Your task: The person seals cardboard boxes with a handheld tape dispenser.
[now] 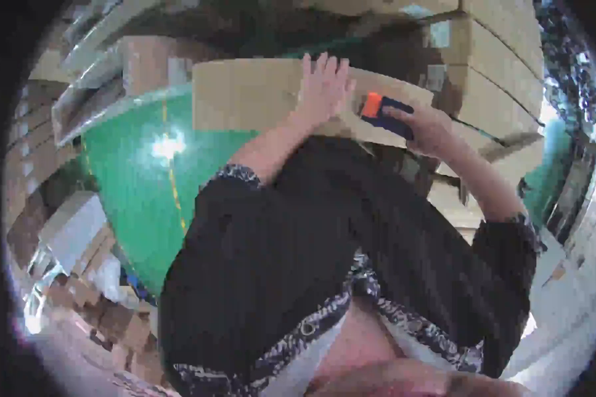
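Observation:
A long piece of brown cardboard, perhaps a box (245, 96), lies across the front of my body. My left hand (323, 86) rests flat on its upper middle, fingers stretched out and slightly spread. To the right, my right hand (430, 129) is wrapped round a dark blue and orange handheld tool (385, 119), held over the right part of the cardboard. The tool's orange end points left, toward my left hand. Its exact kind is not clear, and my fingers cover part of it.
A green surface (139, 192) with a yellow line spreads out at the left. Stacked cardboard boxes (496, 73) rise at the right, close beyond my right hand. More boxes (159, 63) stand at the upper left, and several cartons (106, 298) sit at the lower left.

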Demonstrator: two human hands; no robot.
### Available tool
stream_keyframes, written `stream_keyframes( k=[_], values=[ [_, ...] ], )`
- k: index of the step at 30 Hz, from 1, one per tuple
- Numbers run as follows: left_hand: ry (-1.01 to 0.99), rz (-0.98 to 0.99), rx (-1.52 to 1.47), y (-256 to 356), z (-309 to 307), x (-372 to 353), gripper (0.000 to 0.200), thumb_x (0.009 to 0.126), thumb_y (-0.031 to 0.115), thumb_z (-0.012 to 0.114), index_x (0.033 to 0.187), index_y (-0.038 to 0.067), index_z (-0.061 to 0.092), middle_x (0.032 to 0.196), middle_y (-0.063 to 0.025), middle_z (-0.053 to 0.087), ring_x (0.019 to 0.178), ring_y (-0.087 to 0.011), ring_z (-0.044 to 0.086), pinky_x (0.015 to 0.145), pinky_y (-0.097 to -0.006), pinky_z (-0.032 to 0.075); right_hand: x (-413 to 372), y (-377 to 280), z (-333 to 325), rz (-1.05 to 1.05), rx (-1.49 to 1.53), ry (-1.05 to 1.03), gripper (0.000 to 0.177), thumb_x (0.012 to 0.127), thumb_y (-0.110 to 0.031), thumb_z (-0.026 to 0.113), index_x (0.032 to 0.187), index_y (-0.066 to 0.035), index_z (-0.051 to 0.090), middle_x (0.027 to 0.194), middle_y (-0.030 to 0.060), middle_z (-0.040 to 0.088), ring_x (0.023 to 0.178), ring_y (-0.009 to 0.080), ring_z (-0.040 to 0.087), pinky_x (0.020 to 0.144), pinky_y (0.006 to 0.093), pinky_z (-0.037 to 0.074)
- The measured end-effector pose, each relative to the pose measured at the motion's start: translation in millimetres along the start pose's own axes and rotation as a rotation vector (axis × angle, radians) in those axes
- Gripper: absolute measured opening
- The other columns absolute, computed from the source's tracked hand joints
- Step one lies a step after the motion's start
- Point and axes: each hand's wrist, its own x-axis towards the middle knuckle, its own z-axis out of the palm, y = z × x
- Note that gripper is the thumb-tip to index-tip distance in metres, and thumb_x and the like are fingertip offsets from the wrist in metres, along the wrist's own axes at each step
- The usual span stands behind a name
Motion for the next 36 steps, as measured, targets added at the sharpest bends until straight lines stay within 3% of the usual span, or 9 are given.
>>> stream_keyframes(
  k=[3,9,13,15,18,21,24,30,36],
  values=[
    [-0.098,0.004,-0.055,-16.3,-3.1,2.0,0.051,0.103,0.044,0.041,0.142,0.012,0.048,0.139,-0.0075,0.054,0.137,-0.0275,0.040,0.117,-0.0544,0.023,6.9,-0.8,0.5,0.002,-0.025,-0.009,0.082,0.084,-0.026,0.079,0.150,-0.032,0.031,0.124,0.0168,0.054,0.102,0.0302,0.064,0.079,0.0363,0.057],
    [0.227,-0.027,0.138,-176.1,-14.0,-45.0,0.051,0.087,0.052,0.051,0.125,0.019,0.062,0.117,-0.0088,0.063,0.112,-0.0317,0.054,0.081,-0.0498,0.046,7.8,0.4,-4.3,0.015,-0.020,0.021,0.084,0.084,-0.028,0.079,0.151,-0.033,0.030,0.126,0.0183,0.052,0.106,0.0315,0.064,0.082,0.0369,0.058],
    [0.036,-0.377,0.123,-229.5,-26.2,-83.3,0.053,0.098,0.050,0.041,0.143,0.023,0.044,0.148,-0.0125,0.043,0.137,-0.0366,0.039,0.107,-0.0623,0.032,7.0,-4.7,-2.1,0.021,-0.039,0.007,0.081,0.085,-0.030,0.078,0.151,-0.034,0.030,0.120,0.0175,0.054,0.101,0.0316,0.064,0.079,0.0405,0.057],
    [0.005,-0.447,0.081,-217.4,-31.6,-68.4,0.052,0.100,0.046,0.038,0.147,0.022,0.041,0.152,-0.0137,0.039,0.142,-0.0358,0.034,0.112,-0.0641,0.027,5.2,0.6,-2.0,0.040,-0.042,0.023,0.081,0.086,-0.029,0.076,0.151,-0.035,0.028,0.118,0.0165,0.056,0.102,0.0300,0.063,0.078,0.0397,0.057],
    [0.198,-0.145,0.272,-155.0,-45.0,-37.1,0.032,0.092,0.030,0.050,0.116,0.009,0.058,0.112,-0.0130,0.058,0.101,-0.0329,0.052,0.082,-0.0499,0.042,7.4,6.3,5.3,0.034,-0.029,0.052,0.083,0.083,-0.027,0.080,0.149,-0.033,0.029,0.129,0.0141,0.055,0.110,0.0307,0.062,0.084,0.0400,0.056],
    [0.238,0.048,0.025,-60.5,-13.0,2.4,0.027,0.084,0.022,0.055,0.106,0.010,0.064,0.098,-0.0061,0.064,0.094,-0.0283,0.059,0.070,-0.0454,0.047,6.1,7.5,4.4,-0.010,-0.008,0.109,0.079,0.084,-0.024,0.079,0.148,-0.032,0.033,0.126,0.0152,0.057,0.105,0.0307,0.065,0.082,0.0391,0.058],
    [0.146,-0.057,-0.120,22.8,15.4,24.1,0.033,0.095,0.024,0.052,0.123,0.011,0.062,0.117,-0.0033,0.064,0.121,-0.0250,0.053,0.101,-0.0538,0.036,6.2,8.9,7.4,-0.013,0.001,0.103,0.076,0.086,-0.025,0.077,0.149,-0.032,0.035,0.119,0.0174,0.057,0.100,0.0316,0.067,0.080,0.0390,0.059],
    [0.327,-0.128,-0.004,46.1,36.5,36.7,0.017,0.091,0.028,0.057,0.083,0.016,0.065,0.082,-0.0018,0.065,0.088,-0.0230,0.060,0.101,-0.0560,0.040,10.5,15.2,9.9,-0.026,0.007,0.089,0.075,0.088,-0.023,0.075,0.150,-0.032,0.034,0.110,0.0175,0.055,0.096,0.0318,0.068,0.077,0.0392,0.060],
    [0.229,-0.170,-0.047,47.9,35.2,38.2,0.022,0.094,0.030,0.052,0.092,0.018,0.069,0.093,-0.0016,0.069,0.097,-0.0229,0.061,0.107,-0.0562,0.035,8.7,25.4,15.2,-0.088,0.017,0.116,0.071,0.088,-0.022,0.073,0.148,-0.031,0.037,0.103,0.0174,0.056,0.089,0.0302,0.068,0.073,0.0387,0.060]
  ],
)
